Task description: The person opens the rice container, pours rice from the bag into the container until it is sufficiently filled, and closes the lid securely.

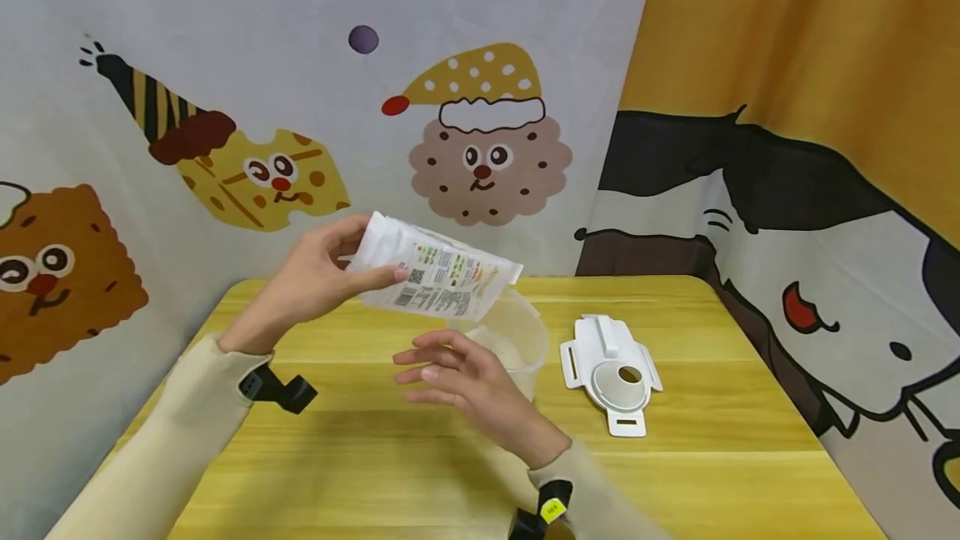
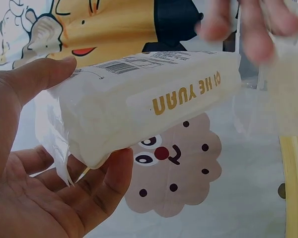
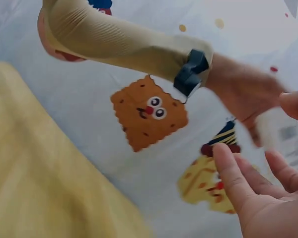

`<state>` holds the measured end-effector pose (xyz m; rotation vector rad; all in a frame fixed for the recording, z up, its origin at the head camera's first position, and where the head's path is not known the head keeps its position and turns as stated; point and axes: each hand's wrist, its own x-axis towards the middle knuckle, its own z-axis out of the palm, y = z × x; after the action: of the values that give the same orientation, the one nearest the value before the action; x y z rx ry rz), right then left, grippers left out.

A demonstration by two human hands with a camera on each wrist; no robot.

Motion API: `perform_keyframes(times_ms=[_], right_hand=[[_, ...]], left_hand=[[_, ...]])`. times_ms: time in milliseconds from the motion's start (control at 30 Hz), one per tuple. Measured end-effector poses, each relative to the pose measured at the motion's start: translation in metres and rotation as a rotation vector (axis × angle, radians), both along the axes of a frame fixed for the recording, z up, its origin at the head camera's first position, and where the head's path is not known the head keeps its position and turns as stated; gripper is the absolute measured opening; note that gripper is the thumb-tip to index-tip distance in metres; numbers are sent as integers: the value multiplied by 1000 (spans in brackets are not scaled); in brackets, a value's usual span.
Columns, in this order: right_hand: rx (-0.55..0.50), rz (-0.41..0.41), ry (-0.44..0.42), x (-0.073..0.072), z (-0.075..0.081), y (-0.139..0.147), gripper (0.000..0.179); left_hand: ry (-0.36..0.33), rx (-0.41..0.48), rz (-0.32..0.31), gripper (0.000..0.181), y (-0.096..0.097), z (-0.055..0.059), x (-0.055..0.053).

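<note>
My left hand [image 1: 311, 277] grips a white printed packet [image 1: 442, 277] at its near end, thumb on top and fingers underneath. Gold letters show along the packet's side in the left wrist view. The bag is tilted, its far end low over a clear plastic tub [image 1: 543, 340]. Pale contents [image 1: 497, 347] lie inside the tub. In front of the tub is my right hand [image 1: 480, 386], fingers spread and relaxed, holding nothing. It overlaps part of the tub in the head view, and the packet's mouth is turned away from sight.
A white plastic lid [image 1: 611, 340] with side flaps and a round opening lies on the wooden table [image 1: 360, 457], right of the tub. Behind the table hangs a cartoon-printed cloth [image 1: 300, 15], with a yellow printed curtain [image 1: 847, 40] at the right.
</note>
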<state>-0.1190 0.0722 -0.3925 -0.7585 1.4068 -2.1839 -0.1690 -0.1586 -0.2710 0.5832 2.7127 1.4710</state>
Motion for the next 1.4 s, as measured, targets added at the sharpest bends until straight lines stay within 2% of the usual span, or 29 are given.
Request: perform_keyframes(times_ms=[133, 300, 433, 600, 867, 1067, 1400], right_hand=[[32, -18, 190, 5, 17, 22, 39], [68, -104, 393, -1, 36, 50, 42], [147, -210, 446, -9, 50, 72, 41], [306, -349, 537, -21, 68, 92, 43], [523, -502, 741, -46, 91, 102, 51], [628, -506, 834, -63, 98, 92, 52], [700, -439, 863, -79, 116, 71, 56]], left_hand=[[-11, -16, -1, 57, 3, 0, -5], [-14, -34, -14, 60, 7, -1, -12], [-19, -21, -32, 61, 10, -1, -15], [-16, -16, -53, 58, 14, 1, -17], [16, -71, -67, 60, 25, 3, -24], [46, -75, -101, 60, 33, 3, -28], [70, -67, -127, 53, 39, 9, -29]])
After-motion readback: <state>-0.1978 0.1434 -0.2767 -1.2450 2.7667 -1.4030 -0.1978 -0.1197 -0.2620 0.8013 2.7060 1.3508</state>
